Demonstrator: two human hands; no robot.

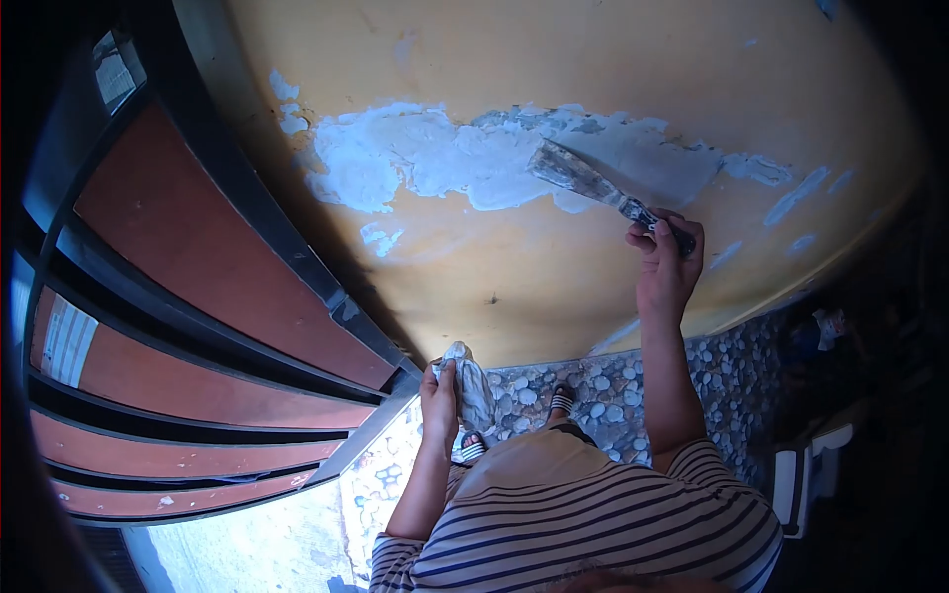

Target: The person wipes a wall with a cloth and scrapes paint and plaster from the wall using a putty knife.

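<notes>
My right hand (669,252) is closed round the dark handle of a putty knife (578,175). The knife's broad, smeared blade points up and left, over a patch of pale filler (465,158) on the yellow wall (514,257). Whether the blade's edge touches the filler I cannot tell. Lower down, close to the foot of the wall, my left hand (439,400) grips a greyish-white, crumpled plastic bag (475,391). What the bag contains is hidden.
A gate with reddish panels (198,237) and a dark metal frame stands at the left. Below the wall lies a pebble-patterned floor (618,390), with my sandalled foot (561,397) on it. A white object (791,479) stands in the shade at the lower right.
</notes>
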